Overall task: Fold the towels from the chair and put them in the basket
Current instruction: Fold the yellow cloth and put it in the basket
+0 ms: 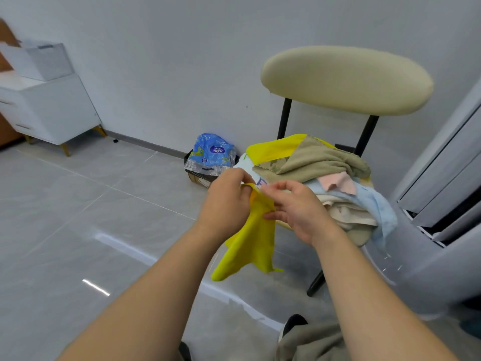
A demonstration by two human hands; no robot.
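My left hand (226,203) and right hand (299,211) pinch the yellow towel (251,246) at its top edge. It hangs below my fingers (276,188), with the towel pile (338,162) just beyond them.

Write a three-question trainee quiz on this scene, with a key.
1. True or false: the left hand and the right hand both hold the yellow towel.
2. Which lies topmost on the chair? A pink towel; B khaki towel; C blue towel.
3. Fill in: the blue bag by the wall sits in a cardboard ____.

Key: 1 true; 2 B; 3 box.
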